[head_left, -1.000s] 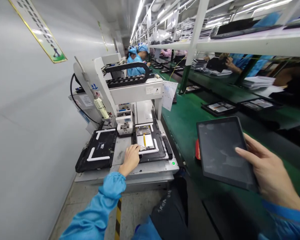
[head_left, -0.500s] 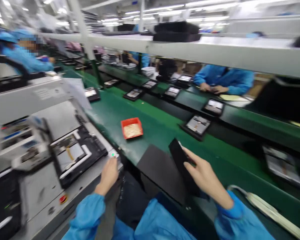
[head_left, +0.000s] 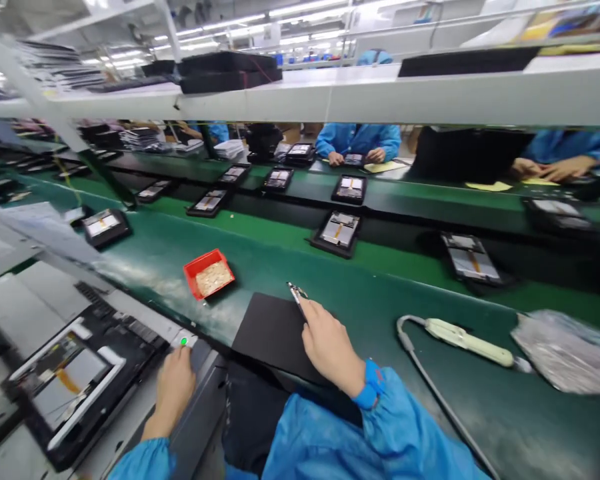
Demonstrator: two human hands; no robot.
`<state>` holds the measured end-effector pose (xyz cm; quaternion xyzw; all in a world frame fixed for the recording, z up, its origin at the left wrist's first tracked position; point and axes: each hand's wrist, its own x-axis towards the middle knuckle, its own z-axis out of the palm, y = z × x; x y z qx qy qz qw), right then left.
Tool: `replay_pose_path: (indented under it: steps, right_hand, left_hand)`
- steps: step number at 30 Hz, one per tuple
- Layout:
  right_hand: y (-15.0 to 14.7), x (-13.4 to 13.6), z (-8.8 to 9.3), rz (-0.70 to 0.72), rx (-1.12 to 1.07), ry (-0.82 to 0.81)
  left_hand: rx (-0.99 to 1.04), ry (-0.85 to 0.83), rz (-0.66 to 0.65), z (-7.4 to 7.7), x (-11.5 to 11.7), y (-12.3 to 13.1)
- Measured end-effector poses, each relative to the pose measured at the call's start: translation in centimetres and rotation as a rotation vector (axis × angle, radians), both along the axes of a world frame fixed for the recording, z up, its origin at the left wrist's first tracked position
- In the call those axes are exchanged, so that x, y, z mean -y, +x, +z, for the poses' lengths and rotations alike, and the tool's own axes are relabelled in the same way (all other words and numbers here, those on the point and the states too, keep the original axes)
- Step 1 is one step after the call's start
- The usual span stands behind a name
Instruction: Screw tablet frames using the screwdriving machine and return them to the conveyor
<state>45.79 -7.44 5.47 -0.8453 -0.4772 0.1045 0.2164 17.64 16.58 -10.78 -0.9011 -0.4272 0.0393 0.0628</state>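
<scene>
My left hand (head_left: 174, 385) has its fingers bunched, with a fingertip at the green-lit button (head_left: 184, 341) on the machine's front edge; nothing shows in it. Beside it on the machine, an opened tablet (head_left: 75, 383) with an orange ribbon cable sits in a black-and-white fixture (head_left: 119, 353). My right hand (head_left: 330, 343) grips a slim tablet (head_left: 297, 293) tilted nearly edge-on, so most of it is hidden. Below that tablet a flat black board (head_left: 270, 333) lies at the green bench's near edge.
A red bin (head_left: 190, 277) of small pale pieces stands on the green bench (head_left: 260, 260). At right are a corded pale handheld tool (head_left: 467, 341) and a plastic bag (head_left: 570, 353). Several opened tablets (head_left: 337, 230) lie in black trays along the line. A co-worker (head_left: 357, 141) sits opposite.
The view has swung right. My right hand has turned the tablet from showing its broad black face to nearly edge-on. My left hand stays at the green-lit button.
</scene>
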Motion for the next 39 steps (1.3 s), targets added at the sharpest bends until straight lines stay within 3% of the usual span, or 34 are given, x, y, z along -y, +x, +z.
replay_pose_path:
  steps: [3,7,10,12,14,17,19,21,24,27,29,35,39]
  right_hand:
    - [0.0,0.2,0.3,-0.014,0.003,-0.01]
    - [0.4,0.5,0.5,-0.028,-0.007,-0.032]
    - [1.0,0.8,0.7,-0.031,-0.04,-0.01]
    - [0.9,0.8,0.7,-0.037,-0.066,0.002]
    - [0.5,0.6,0.5,-0.034,-0.077,0.011]
    - [0.6,-0.3,-0.1,0.026,-0.075,0.026]
    - [2.9,-1.4,-0.4,0.072,-0.035,0.008]
    - [7.6,-2.6,-0.5,0.032,0.085,-0.034]
    - [17.5,-3.9,-0.4,-0.106,0.276,-0.07]
    - [26.1,-4.1,-1.0,-0.065,0.32,-0.111]
    - [29.7,-4.1,-2.1,-0.02,0.334,-0.139]
    - [33.1,-3.6,-5.4,0.024,0.435,-0.13]
    - [34.7,-3.6,-4.3,-0.101,0.512,-0.097]
  left_hand:
    - [-0.091,-0.014,-0.025,0.2,-1.2,0.5]
    - [-0.057,-0.075,0.041,0.6,-2.0,1.2]
    - [0.15,-0.133,0.101,2.0,0.2,2.0]
    - [0.447,-0.249,0.116,3.6,3.8,3.3]
    - [0.798,-0.565,0.116,5.2,9.0,5.5]
    - [1.068,-1.475,0.092,6.8,16.8,9.6]
    - [1.217,-1.721,0.254,7.2,20.3,12.1]
    - [1.339,-1.738,0.376,7.1,21.6,13.5]
    - [1.428,-1.625,0.44,7.1,20.7,13.9]
    - [1.436,-1.556,0.48,8.1,18.7,13.3]
    - [1.445,-1.541,0.456,9.2,17.4,13.2]
    - [1.36,-1.553,0.29,11.5,13.0,16.5]
    - [1.29,-1.587,0.164,12.0,9.9,22.2]
